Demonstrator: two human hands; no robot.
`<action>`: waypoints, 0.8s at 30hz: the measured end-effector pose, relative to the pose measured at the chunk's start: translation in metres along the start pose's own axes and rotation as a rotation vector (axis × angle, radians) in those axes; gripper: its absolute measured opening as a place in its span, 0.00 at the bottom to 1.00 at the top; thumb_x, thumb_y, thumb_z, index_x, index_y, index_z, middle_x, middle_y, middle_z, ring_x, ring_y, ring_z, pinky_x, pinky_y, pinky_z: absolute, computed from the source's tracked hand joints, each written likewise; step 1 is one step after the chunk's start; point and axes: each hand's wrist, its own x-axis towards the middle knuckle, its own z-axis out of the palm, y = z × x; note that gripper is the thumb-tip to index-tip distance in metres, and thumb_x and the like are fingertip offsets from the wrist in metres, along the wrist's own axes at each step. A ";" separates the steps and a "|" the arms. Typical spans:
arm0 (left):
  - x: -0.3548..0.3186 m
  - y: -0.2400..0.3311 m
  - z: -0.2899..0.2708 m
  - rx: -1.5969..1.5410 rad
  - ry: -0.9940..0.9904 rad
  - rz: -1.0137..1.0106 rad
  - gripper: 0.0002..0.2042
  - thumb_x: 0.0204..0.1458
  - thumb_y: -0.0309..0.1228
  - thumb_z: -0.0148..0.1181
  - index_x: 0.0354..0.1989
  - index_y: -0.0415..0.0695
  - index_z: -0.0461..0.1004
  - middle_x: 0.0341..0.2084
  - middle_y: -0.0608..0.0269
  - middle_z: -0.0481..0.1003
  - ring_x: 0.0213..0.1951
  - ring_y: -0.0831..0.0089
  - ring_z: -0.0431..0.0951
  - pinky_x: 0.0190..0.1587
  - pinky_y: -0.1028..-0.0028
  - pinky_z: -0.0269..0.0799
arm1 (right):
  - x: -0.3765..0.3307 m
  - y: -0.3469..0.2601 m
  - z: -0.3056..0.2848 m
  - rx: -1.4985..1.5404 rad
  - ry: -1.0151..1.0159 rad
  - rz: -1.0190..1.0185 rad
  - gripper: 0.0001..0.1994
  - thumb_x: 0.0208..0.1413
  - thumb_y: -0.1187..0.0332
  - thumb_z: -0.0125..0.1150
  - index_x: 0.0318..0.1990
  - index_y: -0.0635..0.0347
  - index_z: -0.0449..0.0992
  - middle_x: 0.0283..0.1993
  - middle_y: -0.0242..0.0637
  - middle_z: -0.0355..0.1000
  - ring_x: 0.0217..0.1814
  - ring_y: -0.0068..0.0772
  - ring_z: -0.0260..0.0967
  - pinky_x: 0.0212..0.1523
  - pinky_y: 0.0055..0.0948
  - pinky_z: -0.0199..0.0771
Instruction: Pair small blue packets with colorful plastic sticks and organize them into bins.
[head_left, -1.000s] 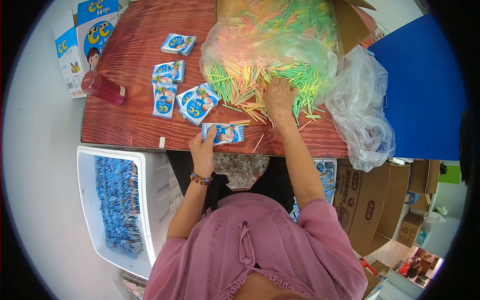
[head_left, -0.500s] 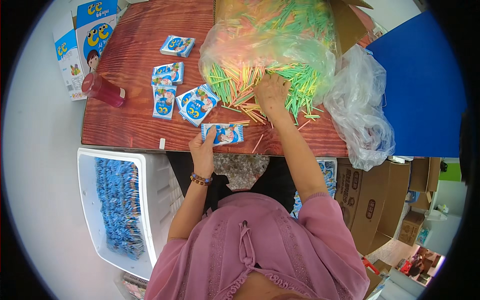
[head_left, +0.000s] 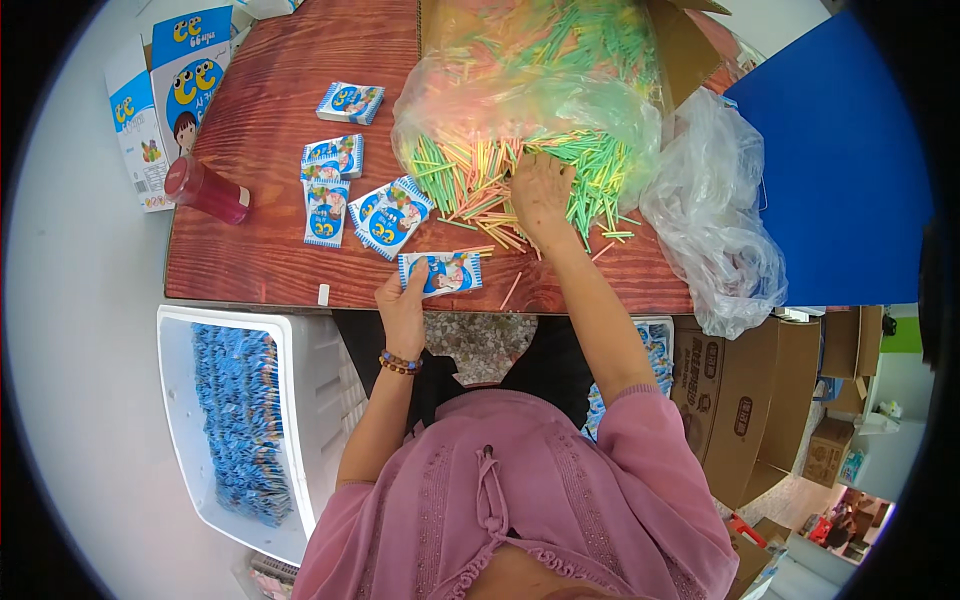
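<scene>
Near the table's front edge, my left hand [head_left: 403, 308] pinches a small blue-and-white printed packet [head_left: 445, 273] between thumb and fingers, holding it flat. My right hand [head_left: 545, 203] reaches into a heap of thin coloured sticks [head_left: 470, 190], pink, yellow and green. Its fingers curl down onto the sticks; the fingertips are partly hidden, so how many they grip does not show. The heap spills from a large clear plastic bag [head_left: 520, 105]. Left of it lie several like packets, among them an overlapping pair [head_left: 390, 218] and one farther back [head_left: 350, 102].
A pink-lidded jar [head_left: 208, 190] lies at the table's left, near printed cartons [head_left: 185, 95]. Crumpled clear plastic [head_left: 712, 215] hangs over the right edge beside a blue panel [head_left: 835, 170]. Below left stands a white foam box [head_left: 300, 420] full of packets; cardboard boxes [head_left: 745, 405] stand below right.
The view has shifted slightly. My left hand keeps its hold on the packet, and my right hand stays at the sticks, its fingers a little more curled.
</scene>
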 end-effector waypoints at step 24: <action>-0.003 0.006 0.005 0.074 0.040 0.011 0.07 0.58 0.29 0.57 0.33 0.39 0.79 0.24 0.76 0.75 0.20 0.93 0.62 0.19 0.84 0.52 | 0.025 -0.003 -0.011 0.076 -0.427 0.142 0.16 0.55 0.59 0.49 0.39 0.64 0.75 0.46 0.47 0.72 0.51 0.46 0.68 0.52 0.50 0.56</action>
